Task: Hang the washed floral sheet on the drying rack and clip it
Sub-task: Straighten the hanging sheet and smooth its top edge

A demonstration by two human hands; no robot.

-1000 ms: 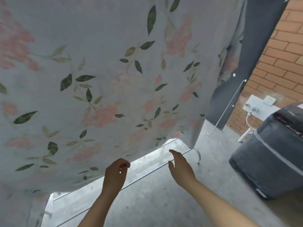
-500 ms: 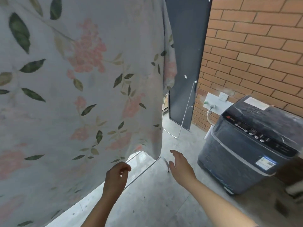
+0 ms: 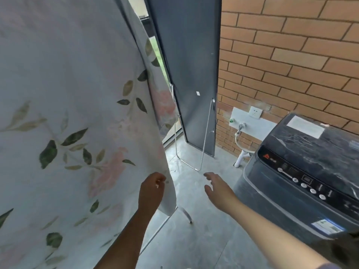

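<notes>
Left hand (image 3: 152, 191) curled at floral sheet (image 3: 77, 113) edge, grip can't be told | right hand (image 3: 217, 188) relaxed, fingers spread, empty | drying rack (image 3: 185, 212) leg under sheet corner

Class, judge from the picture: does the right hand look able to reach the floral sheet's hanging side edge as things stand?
Probably yes. The right hand is open over bare floor, and nothing stands between it and the near edge of the floral sheet.

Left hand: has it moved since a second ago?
Yes. Against the drying rack foot, the left hand has shifted toward that end and up, from below the floral sheet to its side edge.
</notes>
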